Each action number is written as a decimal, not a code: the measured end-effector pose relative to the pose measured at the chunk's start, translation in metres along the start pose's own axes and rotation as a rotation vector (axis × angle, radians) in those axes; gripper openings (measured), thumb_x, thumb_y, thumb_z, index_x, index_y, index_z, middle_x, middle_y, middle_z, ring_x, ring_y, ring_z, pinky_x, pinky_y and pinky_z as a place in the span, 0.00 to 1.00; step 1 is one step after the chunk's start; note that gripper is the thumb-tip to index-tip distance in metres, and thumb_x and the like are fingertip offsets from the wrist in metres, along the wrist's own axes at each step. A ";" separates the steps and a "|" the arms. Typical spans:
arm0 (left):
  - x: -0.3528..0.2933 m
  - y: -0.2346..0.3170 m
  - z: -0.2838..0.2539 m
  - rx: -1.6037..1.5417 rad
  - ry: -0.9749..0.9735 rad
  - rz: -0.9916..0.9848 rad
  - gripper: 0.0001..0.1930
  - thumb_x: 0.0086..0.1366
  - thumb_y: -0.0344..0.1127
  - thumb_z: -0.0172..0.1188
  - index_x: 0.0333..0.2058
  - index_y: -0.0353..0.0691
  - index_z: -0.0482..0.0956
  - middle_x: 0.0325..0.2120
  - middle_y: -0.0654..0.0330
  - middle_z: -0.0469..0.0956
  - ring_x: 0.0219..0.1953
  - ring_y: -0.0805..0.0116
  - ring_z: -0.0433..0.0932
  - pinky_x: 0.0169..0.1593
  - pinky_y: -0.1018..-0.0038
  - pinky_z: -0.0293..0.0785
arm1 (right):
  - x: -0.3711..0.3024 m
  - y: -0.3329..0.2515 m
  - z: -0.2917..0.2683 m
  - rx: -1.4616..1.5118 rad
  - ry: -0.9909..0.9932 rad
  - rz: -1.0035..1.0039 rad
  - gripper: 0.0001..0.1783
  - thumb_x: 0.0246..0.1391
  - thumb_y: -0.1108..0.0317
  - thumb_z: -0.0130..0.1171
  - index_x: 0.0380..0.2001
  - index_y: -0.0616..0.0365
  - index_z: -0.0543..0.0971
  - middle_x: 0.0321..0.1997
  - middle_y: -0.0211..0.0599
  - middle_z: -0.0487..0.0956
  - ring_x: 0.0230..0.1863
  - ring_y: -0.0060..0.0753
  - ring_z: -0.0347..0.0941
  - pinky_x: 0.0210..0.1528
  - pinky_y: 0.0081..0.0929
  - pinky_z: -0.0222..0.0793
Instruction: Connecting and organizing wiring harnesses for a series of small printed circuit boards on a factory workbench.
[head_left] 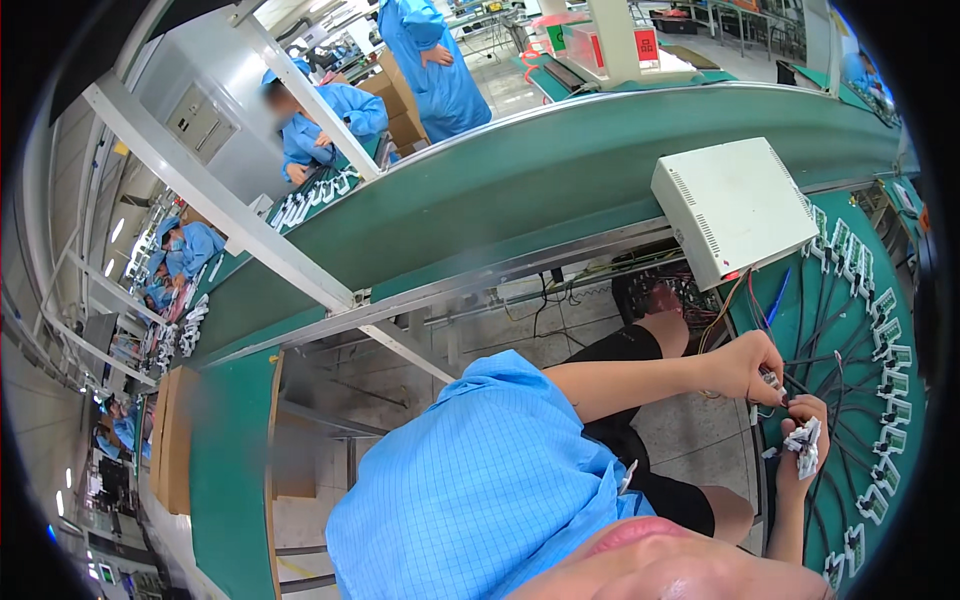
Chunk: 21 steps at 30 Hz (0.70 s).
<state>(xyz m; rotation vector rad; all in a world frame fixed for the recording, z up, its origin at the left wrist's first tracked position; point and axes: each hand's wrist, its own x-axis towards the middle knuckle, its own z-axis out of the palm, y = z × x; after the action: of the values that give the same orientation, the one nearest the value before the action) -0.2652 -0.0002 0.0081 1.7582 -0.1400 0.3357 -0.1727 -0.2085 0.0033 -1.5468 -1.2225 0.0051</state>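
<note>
Both hands work close together above the green work surface at the right. My left hand (752, 368) is closed in a pinch. A small silvery piece (771, 380) shows at its fingertips, too small to name. Just below it, my right hand (808, 425) is closed around a white plastic module (802, 446). Its thumb and fingertips come close to the left fingertips, and dark cables pass beside them. Beyond the hands, several white-framed modules with green circuit boards (896, 384) lie in a curved row, with black cables (835, 375) running toward the hands.
A pale metal box (735, 212) with vents stands beyond my left hand, thin coloured wires below it. Next to it lies a blue pen-like tool (779, 297). A long green belt (520, 185) runs behind a metal rail. People in blue smocks (435, 70) are across it.
</note>
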 end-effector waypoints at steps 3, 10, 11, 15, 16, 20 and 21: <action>0.001 -0.004 0.002 0.024 0.091 0.001 0.14 0.48 0.37 0.68 0.26 0.29 0.81 0.16 0.53 0.75 0.22 0.71 0.75 0.29 0.73 0.70 | 0.002 0.002 0.002 -0.052 -0.030 -0.035 0.13 0.60 0.64 0.59 0.34 0.65 0.74 0.41 0.45 0.75 0.47 0.41 0.72 0.54 0.34 0.65; -0.006 -0.013 0.002 0.296 0.283 0.086 0.14 0.48 0.37 0.67 0.28 0.30 0.81 0.20 0.49 0.78 0.24 0.58 0.79 0.31 0.69 0.74 | -0.003 0.007 -0.001 -0.128 -0.059 -0.008 0.19 0.64 0.57 0.55 0.35 0.67 0.76 0.42 0.46 0.77 0.49 0.44 0.74 0.57 0.36 0.65; -0.006 -0.012 0.000 0.326 0.284 0.084 0.14 0.48 0.37 0.67 0.28 0.31 0.81 0.21 0.49 0.78 0.24 0.58 0.79 0.31 0.69 0.74 | -0.004 0.008 0.000 -0.145 -0.050 -0.016 0.19 0.64 0.57 0.55 0.35 0.67 0.76 0.42 0.47 0.77 0.49 0.44 0.74 0.57 0.36 0.65; -0.012 0.008 -0.003 0.241 0.170 0.097 0.15 0.49 0.38 0.68 0.32 0.33 0.82 0.24 0.51 0.80 0.25 0.59 0.79 0.31 0.69 0.74 | -0.006 0.020 -0.006 -0.191 -0.131 -0.011 0.18 0.64 0.59 0.53 0.37 0.68 0.77 0.41 0.47 0.77 0.47 0.46 0.74 0.52 0.37 0.67; -0.017 0.023 0.000 0.177 0.136 0.063 0.15 0.49 0.38 0.69 0.33 0.34 0.83 0.25 0.52 0.80 0.25 0.59 0.79 0.31 0.70 0.74 | -0.006 0.019 -0.006 -0.212 -0.140 -0.054 0.18 0.64 0.59 0.53 0.36 0.67 0.77 0.39 0.47 0.77 0.46 0.47 0.74 0.50 0.37 0.67; -0.020 0.039 0.014 0.149 0.029 0.203 0.16 0.48 0.40 0.71 0.34 0.39 0.85 0.25 0.54 0.82 0.26 0.62 0.80 0.31 0.72 0.74 | 0.003 0.017 0.007 -0.295 -0.147 -0.144 0.14 0.62 0.61 0.54 0.34 0.64 0.77 0.34 0.41 0.76 0.39 0.38 0.72 0.43 0.31 0.66; -0.017 0.037 0.020 0.171 0.000 0.221 0.15 0.47 0.40 0.71 0.34 0.39 0.86 0.25 0.54 0.82 0.26 0.63 0.81 0.30 0.72 0.74 | 0.000 0.024 0.006 -0.321 -0.153 -0.145 0.13 0.62 0.62 0.54 0.35 0.63 0.77 0.34 0.39 0.76 0.37 0.33 0.72 0.40 0.28 0.66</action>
<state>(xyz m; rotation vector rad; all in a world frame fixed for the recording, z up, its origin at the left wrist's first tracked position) -0.2889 -0.0289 0.0340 1.9157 -0.3152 0.5210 -0.1604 -0.2006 -0.0163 -1.7533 -1.5110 -0.1779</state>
